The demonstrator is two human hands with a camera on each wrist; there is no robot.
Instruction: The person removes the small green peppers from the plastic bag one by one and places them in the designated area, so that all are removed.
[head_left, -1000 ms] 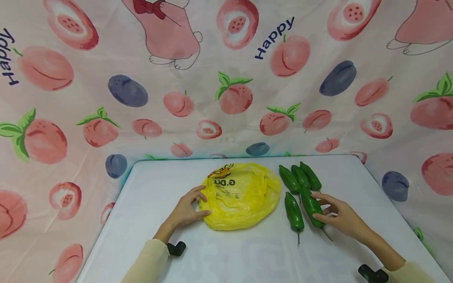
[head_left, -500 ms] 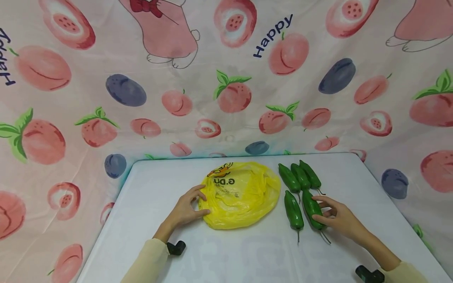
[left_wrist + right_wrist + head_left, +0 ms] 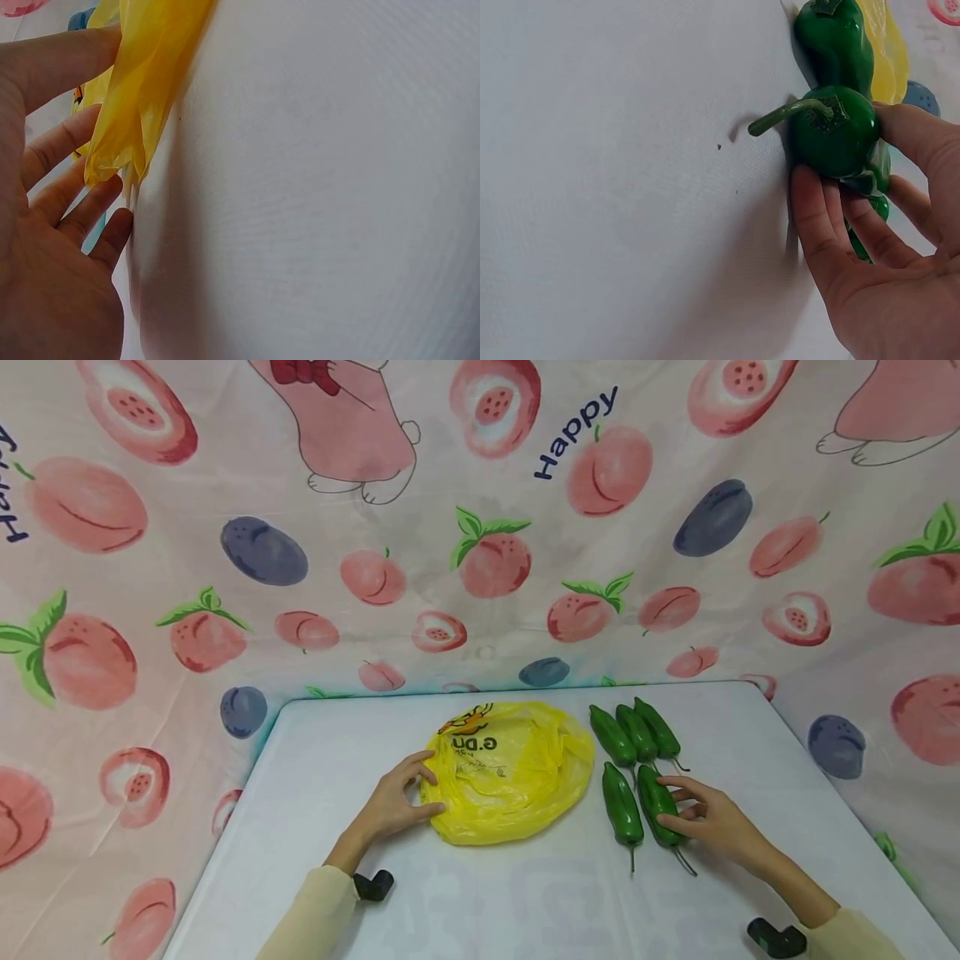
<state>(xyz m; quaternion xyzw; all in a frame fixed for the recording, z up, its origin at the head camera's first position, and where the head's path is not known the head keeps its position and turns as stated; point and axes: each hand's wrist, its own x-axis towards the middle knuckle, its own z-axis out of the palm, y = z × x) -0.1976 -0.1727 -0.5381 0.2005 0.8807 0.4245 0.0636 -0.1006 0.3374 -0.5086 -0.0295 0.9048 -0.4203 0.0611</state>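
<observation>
A crumpled yellow plastic bag (image 3: 510,793) with printed lettering lies flat on the white table. My left hand (image 3: 396,797) rests at the bag's left edge, its thumb and fingers spread and touching the plastic, as the left wrist view shows closely. Right of the bag lie several green peppers in two rows. My right hand (image 3: 716,822) holds the lower right green pepper (image 3: 657,806) between thumb and fingers, while the pepper lies on the table. Beside it on the left is another green pepper (image 3: 621,806), stem towards me. In the right wrist view the held pepper's stem points away from my palm.
Three more green peppers (image 3: 636,731) lie side by side behind the held one. The white table (image 3: 345,735) has its back edge against a fruit-printed cloth (image 3: 420,543), which also hangs at both sides.
The held pepper has shifted slightly towards me and apart from the back row, and my right hand has moved a little left. My left hand and the bag stay nearly still.
</observation>
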